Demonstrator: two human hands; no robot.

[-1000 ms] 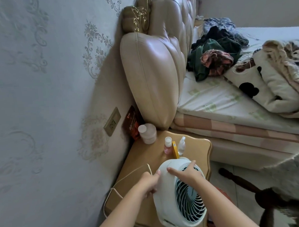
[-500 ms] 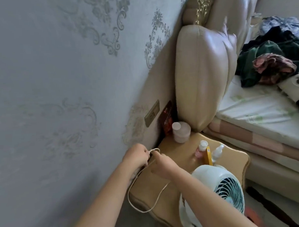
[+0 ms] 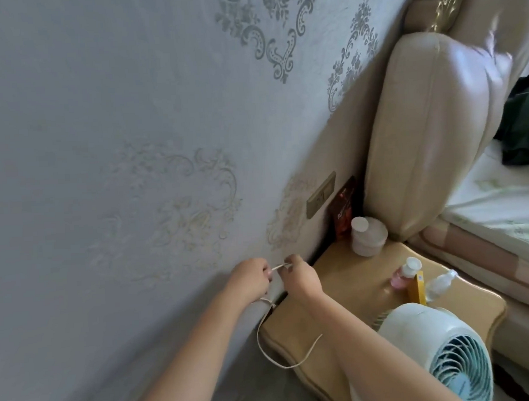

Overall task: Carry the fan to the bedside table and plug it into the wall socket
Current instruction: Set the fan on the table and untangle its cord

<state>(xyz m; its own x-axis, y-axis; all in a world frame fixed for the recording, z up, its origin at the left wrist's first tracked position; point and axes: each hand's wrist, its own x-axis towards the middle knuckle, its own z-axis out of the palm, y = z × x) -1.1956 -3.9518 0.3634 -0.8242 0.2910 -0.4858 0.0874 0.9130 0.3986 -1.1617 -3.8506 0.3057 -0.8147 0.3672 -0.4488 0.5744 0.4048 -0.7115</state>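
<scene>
The white fan (image 3: 427, 341) with a pale blue grille stands on the near part of the tan bedside table (image 3: 328, 291). Its thin white cord (image 3: 282, 363) loops off the table's left edge and runs up to my hands. My left hand (image 3: 251, 281) and my right hand (image 3: 300, 277) both pinch the cord, a short length stretched between them, close to the wall. The plug is hidden inside my hands. The gold wall socket (image 3: 321, 194) sits on the wall above and to the right of my hands, with nothing in it.
On the table's far part stand a round white jar (image 3: 366, 236), a pink bottle (image 3: 404, 273), a yellow box (image 3: 417, 287) and a clear bottle (image 3: 439, 285). A dark red packet (image 3: 344, 209) leans behind them. The padded headboard (image 3: 436, 132) and the bed (image 3: 499, 202) lie to the right.
My hands left the fan, which now stands on the table, and took up its cord near the wall. Since half a second ago they hold the cord in much the same place.
</scene>
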